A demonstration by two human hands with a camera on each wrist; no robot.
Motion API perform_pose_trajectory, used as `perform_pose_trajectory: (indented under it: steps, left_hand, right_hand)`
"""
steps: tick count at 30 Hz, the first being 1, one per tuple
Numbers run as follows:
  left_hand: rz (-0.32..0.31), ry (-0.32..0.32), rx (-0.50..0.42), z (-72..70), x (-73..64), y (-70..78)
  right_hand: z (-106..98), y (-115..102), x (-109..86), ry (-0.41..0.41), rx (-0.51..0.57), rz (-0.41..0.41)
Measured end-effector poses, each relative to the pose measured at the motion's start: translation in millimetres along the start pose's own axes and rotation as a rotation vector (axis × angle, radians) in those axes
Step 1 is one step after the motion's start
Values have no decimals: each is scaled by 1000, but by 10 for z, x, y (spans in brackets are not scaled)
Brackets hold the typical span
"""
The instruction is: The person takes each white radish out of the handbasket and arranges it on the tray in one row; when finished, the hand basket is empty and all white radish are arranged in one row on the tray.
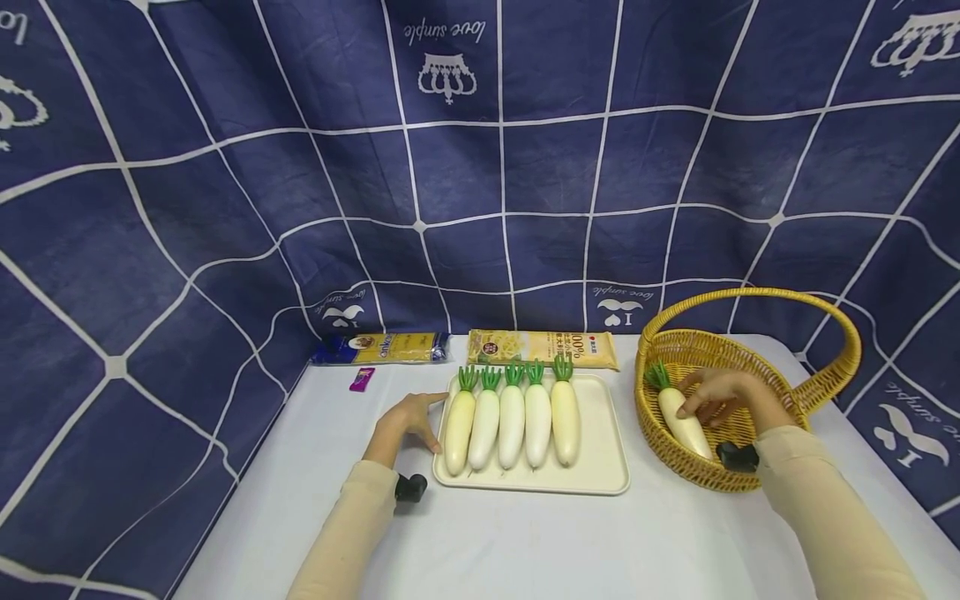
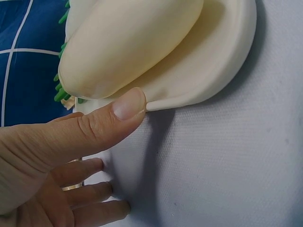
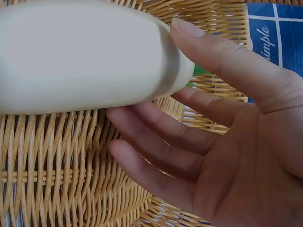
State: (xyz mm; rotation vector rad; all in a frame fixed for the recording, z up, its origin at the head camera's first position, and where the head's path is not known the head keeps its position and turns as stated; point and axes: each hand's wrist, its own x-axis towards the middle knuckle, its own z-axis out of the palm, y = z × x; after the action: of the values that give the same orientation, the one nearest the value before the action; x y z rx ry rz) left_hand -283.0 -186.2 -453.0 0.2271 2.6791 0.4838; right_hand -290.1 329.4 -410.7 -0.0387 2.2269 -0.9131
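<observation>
In the head view a wicker basket (image 1: pixel 660 450) stands at the right with a white radish (image 1: pixel 681 425) with green leaf stubs inside. My right hand (image 1: pixel 726 395) holds this radish. Its thumb (image 3: pixel 227 56) lies on one side near the leafy end in the right wrist view, the other fingers on the opposite side. Several white radishes (image 1: pixel 512 429) lie side by side on a cream tray (image 1: pixel 603 446). My left hand (image 1: pixel 408 417) is at the tray's left edge. In the left wrist view its thumb (image 2: pixel 109 116) touches the rim, the other fingers (image 2: pixel 90 194) loosely extended.
Behind the tray lie a blue-and-yellow pasta packet (image 1: pixel 382 347) and a yellow packet (image 1: pixel 543 348). A small purple wrapped sweet (image 1: pixel 362 379) is left of the tray. The basket's tall handle (image 1: pixel 750 292) arches above it. A blue checked cloth (image 1: pixel 540 175) hangs behind the white table (image 1: pixel 525 550).
</observation>
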Motion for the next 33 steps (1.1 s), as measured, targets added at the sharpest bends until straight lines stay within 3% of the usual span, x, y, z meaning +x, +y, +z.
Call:
perform_pose_trajectory:
  steps: [7, 19, 28, 33]
  left_hand:
    - [-15, -2, -8, 3, -10, 7]
    - [-25, -12, -21, 2, 19, -9]
    - [-16, -6, -19, 4, 36, -24]
    - [-9, 5, -2, 14, 8, -9]
  right_hand:
    - [25, 16, 75, -12, 17, 32]
    - [38, -35, 147, -23, -58, 83]
    - [50, -53, 136, -48, -21, 47]
    - [18, -20, 95, -23, -16, 0]
